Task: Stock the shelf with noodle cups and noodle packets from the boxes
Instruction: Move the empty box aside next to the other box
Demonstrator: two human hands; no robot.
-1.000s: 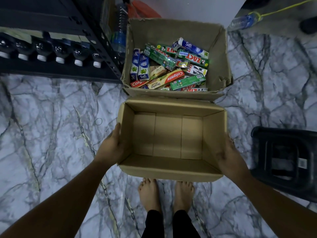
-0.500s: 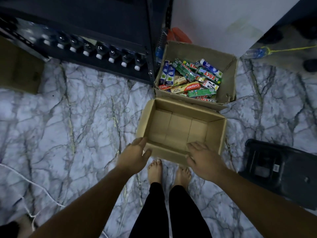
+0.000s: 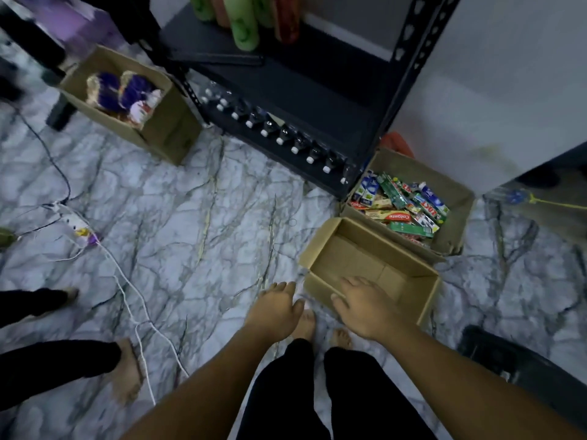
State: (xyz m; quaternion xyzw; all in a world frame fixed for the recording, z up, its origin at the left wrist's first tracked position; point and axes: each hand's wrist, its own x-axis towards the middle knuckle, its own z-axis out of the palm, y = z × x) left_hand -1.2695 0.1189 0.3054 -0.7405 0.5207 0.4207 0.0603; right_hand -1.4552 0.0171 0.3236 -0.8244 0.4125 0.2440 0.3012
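Down at 6 o'clock, bare feet (image 3: 305, 319) on the grey-veined marble floor (image 3: 197, 217), both arms out front. The left grip (image 3: 274, 309) hangs over the floor just beside the near corner of the empty brown cardboard box (image 3: 359, 258), fingers loose and slightly bent, holding nothing. The right grip (image 3: 365, 308) is spread flat over that box's near wall; whether it touches the rim, I cannot tell. Nothing in there to stock, folks!

At 4 o'clock sits a black plastic crate (image 3: 524, 376). At 8 o'clock another person's bare foot (image 3: 127, 373) stands right beside a white cable (image 3: 133, 309) snaking up to a white power strip (image 3: 76, 230) at 9 o'clock.

Further out at 1 o'clock, touching the empty one, a second cardboard box (image 3: 459, 198) holds toothpaste cartons (image 3: 400, 214). Wrong goods.

At 12 o'clock, the black metal shelf rack (image 3: 286, 90), with white-capped dark bottles (image 3: 279, 136) along its bottom tier and green and red bottles (image 3: 241, 23) above.

At 11 o'clock, near the rack's left post, a third open cardboard box (image 3: 166, 133) carries purple-and-gold packets (image 3: 127, 96). They are blurred, but likely the noodle packets. No cups that I can make out.

The danger is that the walk over there runs close to that cable and the bystander's feet. A snagged toe could mean a stumble or a yanked plug. Dipping into the toothpaste box by mistake would waste the trip.
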